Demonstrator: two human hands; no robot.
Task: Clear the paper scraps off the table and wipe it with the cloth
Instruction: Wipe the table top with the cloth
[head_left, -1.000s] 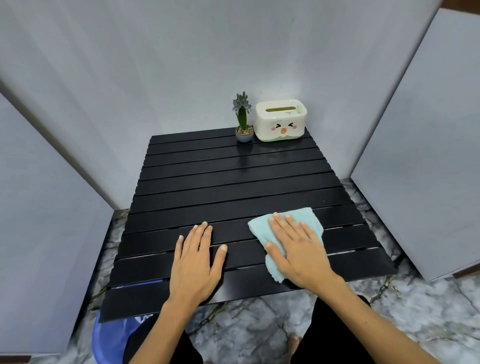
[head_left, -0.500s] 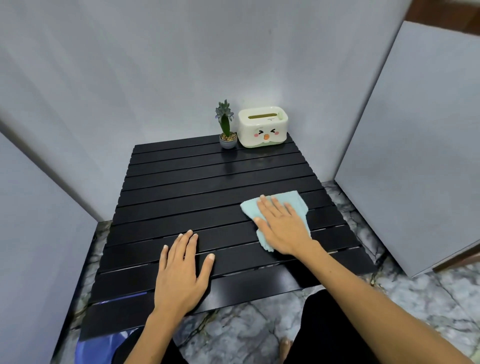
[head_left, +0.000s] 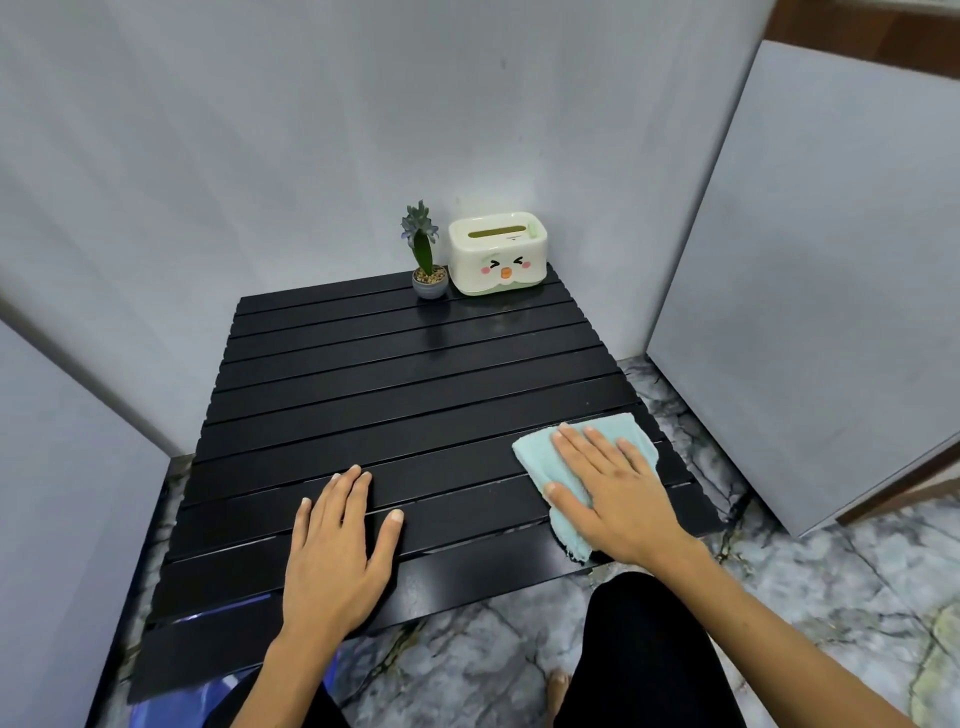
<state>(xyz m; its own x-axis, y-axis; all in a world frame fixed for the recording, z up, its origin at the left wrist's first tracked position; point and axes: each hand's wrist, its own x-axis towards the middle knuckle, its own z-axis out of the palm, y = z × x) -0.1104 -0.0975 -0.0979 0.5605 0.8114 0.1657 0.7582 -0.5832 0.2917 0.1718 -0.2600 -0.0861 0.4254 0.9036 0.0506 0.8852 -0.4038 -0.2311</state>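
A low black slatted table (head_left: 405, 395) fills the middle of the view. A light blue cloth (head_left: 540, 457) lies folded on its near right part. My right hand (head_left: 613, 493) presses flat on the cloth, fingers spread, close to the table's right edge. My left hand (head_left: 337, 545) rests flat on the bare slats near the front edge, fingers together and holding nothing. I see no paper scraps on the table.
A small potted plant (head_left: 427, 260) and a cream tissue box with a cartoon face (head_left: 497, 254) stand at the table's far right corner. Grey panels close in on the left, back and right. A blue bin (head_left: 171, 701) shows under the front left corner. The floor is marble.
My right hand has slid the cloth to the right, toward the table's right edge. My left hand has stayed flat on the slats. The camera view has shifted a little.
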